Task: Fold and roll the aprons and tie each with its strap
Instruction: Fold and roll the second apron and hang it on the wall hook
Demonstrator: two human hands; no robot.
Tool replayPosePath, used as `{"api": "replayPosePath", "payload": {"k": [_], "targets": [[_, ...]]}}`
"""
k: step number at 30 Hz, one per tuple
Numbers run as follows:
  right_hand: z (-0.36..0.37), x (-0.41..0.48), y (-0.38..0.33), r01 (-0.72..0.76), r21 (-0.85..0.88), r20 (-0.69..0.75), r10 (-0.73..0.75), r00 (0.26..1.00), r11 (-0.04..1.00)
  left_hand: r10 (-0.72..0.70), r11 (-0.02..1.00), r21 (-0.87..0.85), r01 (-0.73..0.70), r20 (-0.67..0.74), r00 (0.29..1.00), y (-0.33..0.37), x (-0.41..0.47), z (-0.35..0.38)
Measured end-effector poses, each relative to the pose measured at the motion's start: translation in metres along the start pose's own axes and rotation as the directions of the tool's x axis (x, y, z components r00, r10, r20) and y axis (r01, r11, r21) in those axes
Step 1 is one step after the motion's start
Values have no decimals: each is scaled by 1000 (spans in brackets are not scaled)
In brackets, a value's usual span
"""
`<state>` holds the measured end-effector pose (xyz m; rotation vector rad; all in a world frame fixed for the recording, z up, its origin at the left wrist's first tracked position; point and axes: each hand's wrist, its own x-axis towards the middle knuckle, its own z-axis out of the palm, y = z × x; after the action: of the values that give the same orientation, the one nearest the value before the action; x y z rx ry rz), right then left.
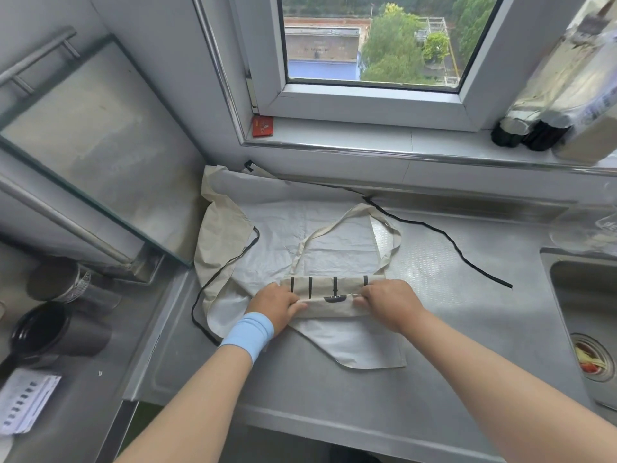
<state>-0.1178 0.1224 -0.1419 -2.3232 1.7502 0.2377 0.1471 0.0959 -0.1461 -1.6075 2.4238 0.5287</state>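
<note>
Steel counter (450, 329), largest item, running from the wall under the window to the sink (547, 262) at its right end

Pale apron (300, 228), spread flat on the counter towards the wall, its thin black strap (442, 231) trailing loose over the steel to the right. Serves as underlay; not yet folded

Striped apron (330, 295), cream cloth with black bars, lying on top of the pale one at the near middle of the counter. Partly wound into a narrow roll set crosswise to the person. Judged light, soft and limp: no stiffness of its own, likely to slacken or spring open if let go, and apt to slide on the smooth cloth beneath. Best taken at both ends of the roll, with even pressure so that the ends stay level

Cream strap (329, 230), a loop reaching from the roll away towards the wall, lying slack and free for the tying

Left hand (275, 305), blue wristband (248, 334) on the wrist, fingers (297, 304) curled together and pinching the left end of the roll

Right hand (387, 302), fingers (362, 297) likewise curled and clamped on the right end

Step judged: rolling under way, tying not begun
</note>
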Motion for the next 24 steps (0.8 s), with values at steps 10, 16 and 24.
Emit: {"api": "replayPosePath", "payload": {"k": [10,16,24], "targets": [[1,19,-6,122,-163,-220,-157,963,979,50,987,158,-15,-220,974,20,18,-1],[9,12,-24,255,-113,-112,-267,957,960,222,936,318,-147,-213,951,46,15,14],[14,-2,-5,106,-26,-66,-108,992,994,138,987,105,-126,-122,983,12,-3,13]]}}
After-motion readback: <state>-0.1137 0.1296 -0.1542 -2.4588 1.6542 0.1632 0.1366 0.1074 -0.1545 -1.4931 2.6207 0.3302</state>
